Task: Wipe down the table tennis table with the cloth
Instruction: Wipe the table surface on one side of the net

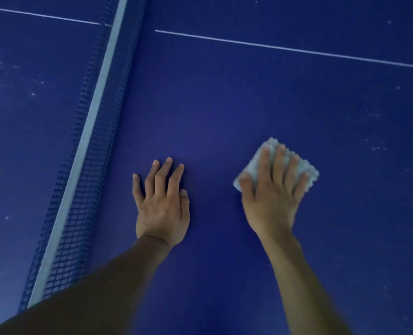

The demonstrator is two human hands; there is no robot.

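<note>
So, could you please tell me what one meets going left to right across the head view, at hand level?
Dark blue mesh net with grey top band → left hand, flat on the blue table → right hand pressing the white fluffy cloth.

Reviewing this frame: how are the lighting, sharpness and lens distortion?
Head view: dim, blue-tinted light, no glare; left hand and its forearm shadowed, right hand brighter; cloth edges slightly soft, likely motion blur; net tape bows slightly, suggesting wide-angle distortion.

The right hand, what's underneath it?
A white cloth lies under the right hand, pressed flat on the blue table. Its middle, and the table beneath, are covered.
</note>
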